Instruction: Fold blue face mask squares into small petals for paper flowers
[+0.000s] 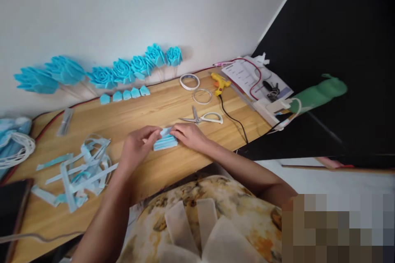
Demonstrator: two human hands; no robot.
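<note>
A light-blue pleated face mask [166, 144] lies flat at the front edge of the wooden table, its ear loops not visible. My left hand [140, 144] pinches its upper left corner between thumb and fingers. On the upper right corner, the fingers of my right hand [188, 135] are closed. Just beyond my right hand rest white-handled scissors [198, 120] with their blades apart. Cut blue and white mask strips [69, 189] are heaped left of my left hand. Several small folded blue pieces [126, 95] stand in a row farther back.
Several blue flowers on sticks [123, 72] lean by the wall. A yellow glue gun [219, 85], a tape roll [189, 88], papers [242, 76] and a power strip [262, 109] are at right, near a green bottle [319, 95]. White cords [18, 154] and a dark device [12, 205] lie left.
</note>
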